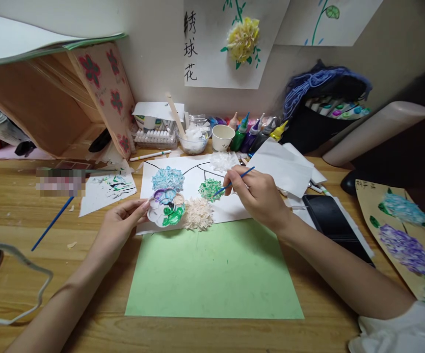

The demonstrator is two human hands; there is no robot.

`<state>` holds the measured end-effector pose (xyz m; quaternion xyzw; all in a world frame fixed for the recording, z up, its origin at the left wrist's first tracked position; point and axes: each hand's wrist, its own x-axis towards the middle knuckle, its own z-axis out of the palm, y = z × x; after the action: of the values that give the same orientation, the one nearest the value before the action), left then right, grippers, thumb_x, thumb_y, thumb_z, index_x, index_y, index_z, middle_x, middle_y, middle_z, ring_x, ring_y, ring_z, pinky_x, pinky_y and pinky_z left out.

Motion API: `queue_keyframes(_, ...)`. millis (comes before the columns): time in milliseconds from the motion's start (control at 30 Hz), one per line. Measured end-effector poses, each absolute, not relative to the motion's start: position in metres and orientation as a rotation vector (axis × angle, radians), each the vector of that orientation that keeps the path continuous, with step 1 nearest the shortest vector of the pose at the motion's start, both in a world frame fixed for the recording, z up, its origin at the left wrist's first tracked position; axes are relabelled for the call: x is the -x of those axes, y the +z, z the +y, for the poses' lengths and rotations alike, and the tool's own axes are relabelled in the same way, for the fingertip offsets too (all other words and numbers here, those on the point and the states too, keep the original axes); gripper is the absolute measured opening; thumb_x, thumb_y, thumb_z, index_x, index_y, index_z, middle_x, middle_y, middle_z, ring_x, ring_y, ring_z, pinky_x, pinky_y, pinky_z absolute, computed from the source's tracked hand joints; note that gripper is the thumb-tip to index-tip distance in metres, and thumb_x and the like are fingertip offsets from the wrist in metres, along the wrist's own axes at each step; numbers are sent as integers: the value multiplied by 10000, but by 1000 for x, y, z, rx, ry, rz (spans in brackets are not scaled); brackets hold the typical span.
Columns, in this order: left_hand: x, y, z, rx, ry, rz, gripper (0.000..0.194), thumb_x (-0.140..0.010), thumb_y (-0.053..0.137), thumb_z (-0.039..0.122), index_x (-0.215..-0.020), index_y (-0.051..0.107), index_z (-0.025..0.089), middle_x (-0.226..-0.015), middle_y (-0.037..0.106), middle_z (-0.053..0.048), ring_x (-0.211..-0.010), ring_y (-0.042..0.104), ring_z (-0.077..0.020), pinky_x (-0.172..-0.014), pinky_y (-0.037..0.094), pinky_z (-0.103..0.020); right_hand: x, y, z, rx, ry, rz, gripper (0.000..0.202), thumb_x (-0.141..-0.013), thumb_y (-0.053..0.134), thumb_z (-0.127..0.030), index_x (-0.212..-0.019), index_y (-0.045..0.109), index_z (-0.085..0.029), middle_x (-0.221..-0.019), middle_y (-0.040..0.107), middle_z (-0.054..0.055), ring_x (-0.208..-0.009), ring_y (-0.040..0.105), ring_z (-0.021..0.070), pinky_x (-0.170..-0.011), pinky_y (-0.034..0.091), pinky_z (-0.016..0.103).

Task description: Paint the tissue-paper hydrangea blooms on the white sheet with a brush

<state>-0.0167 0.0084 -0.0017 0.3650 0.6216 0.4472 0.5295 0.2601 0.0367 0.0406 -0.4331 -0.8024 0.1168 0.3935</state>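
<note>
Found mid-frame: palette pinched in left hand, brush in right hand. Judged palette light, stiff, slippery inside; best held by rim.

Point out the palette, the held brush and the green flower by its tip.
Palette (167,208): head view, its middle.
Held brush (225,188): head view, front part of the shaft.
Green flower (208,190): head view, petals near its middle.

Nearest us is a pale green sheet. Our white palette wears purple, blue, peach, black and green blots. On white paper we see a light-blue flower head left, a cream flower head near, a green-and-white speckled flower head right, a white flower head far. Our brush is blue.
</note>
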Motion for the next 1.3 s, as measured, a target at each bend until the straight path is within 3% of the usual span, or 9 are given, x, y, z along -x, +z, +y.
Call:
queue_keyframes(600,18,-1,7,-883,1042,1479,300,-646,792,404,-865,734,208,-805,710,6,-677,623,-93,-593,489,-133,-261,39,38,1103,347,-2006,450,-972,351,-260,-571,542,-187,-673,632,26,-648,593,121,-647,436,279)
queue_keyframes(1300,16,2,7,-917,1037,1502,345,-630,789,427,-877,733,193,-855,732,-26,-703,656,-144,-599,510,-191,-261,42,36,1098,337,-2024,442,-975,336,-274,-593,544,-192,-671,622,26,-649,592,126,-663,440,274)
